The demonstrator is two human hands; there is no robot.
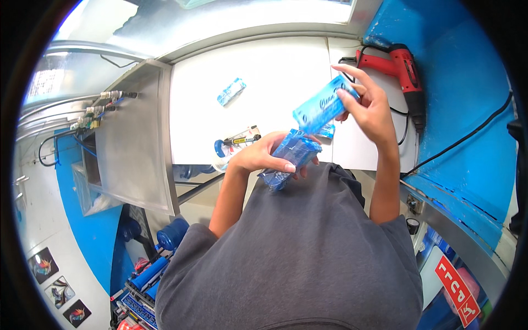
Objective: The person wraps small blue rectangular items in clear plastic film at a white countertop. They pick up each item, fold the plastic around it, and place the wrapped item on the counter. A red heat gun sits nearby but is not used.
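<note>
My left hand (261, 155) is closed around a bundle of dark blue plastic film (294, 151), its clear wrapping crumpled at the lower end. Raised to the right of it, my right hand (369, 107) pinches a flat light blue printed plastic label (323, 104) between thumb and fingers, with the index finger stretched out. The label's lower left end hangs just above the bundle; whether they touch, I cannot tell. Partly hidden behind my hands, another light blue piece (327, 131) lies on the white table (275, 66). A similar label (231, 92) rests farther back on the left.
A red and black heat gun (406, 71) with its cable lies at the right by the blue wall (459, 93). Left of my left hand sits a container of small tools (237, 141). A metal cabinet door (137, 132) stands at the left, with blue water jugs (172, 233) below.
</note>
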